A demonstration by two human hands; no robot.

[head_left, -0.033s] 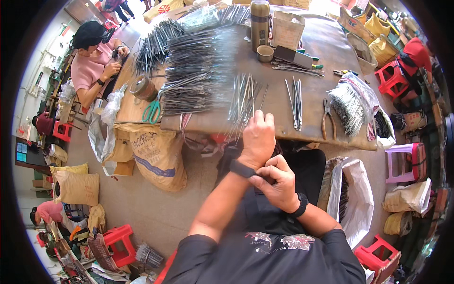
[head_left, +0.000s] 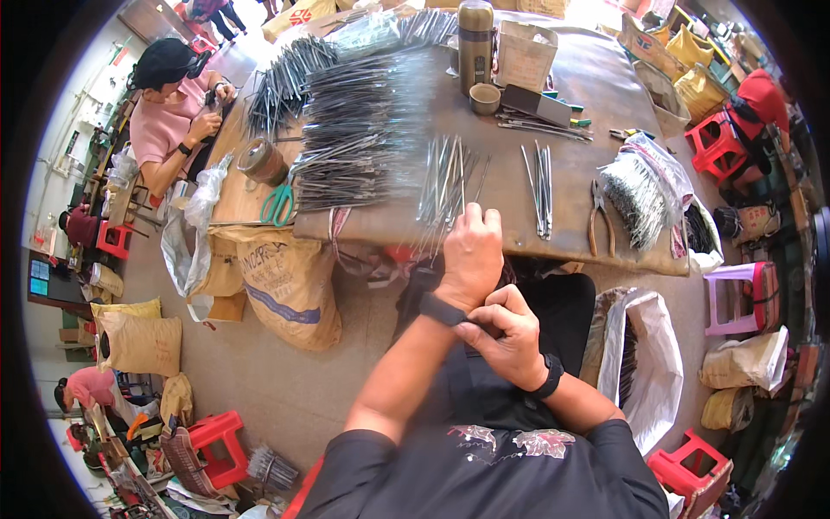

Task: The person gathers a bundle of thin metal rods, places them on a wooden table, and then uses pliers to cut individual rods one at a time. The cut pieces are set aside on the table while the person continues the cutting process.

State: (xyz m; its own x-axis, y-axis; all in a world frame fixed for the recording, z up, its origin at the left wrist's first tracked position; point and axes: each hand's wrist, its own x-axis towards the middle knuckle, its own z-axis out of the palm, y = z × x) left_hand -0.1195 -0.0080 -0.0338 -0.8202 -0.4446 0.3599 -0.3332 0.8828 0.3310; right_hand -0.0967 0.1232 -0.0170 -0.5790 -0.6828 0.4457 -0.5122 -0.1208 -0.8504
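My left hand is closed, back up, at the table's front edge, just below a loose bunch of thin metal rods. Its fingertips are curled out of sight, so what they hold, if anything, is hidden. Around my left wrist is a black wristband. My right hand pinches the band's edge between thumb and curled fingers. A smaller group of rods lies on the table to the right, beside pliers with brown handles.
A large stack of metal rods covers the table's left part, near teal-handled scissors and a jar. A thermos and a cup stand at the back. A white sack is beside my right arm. A person works at left.
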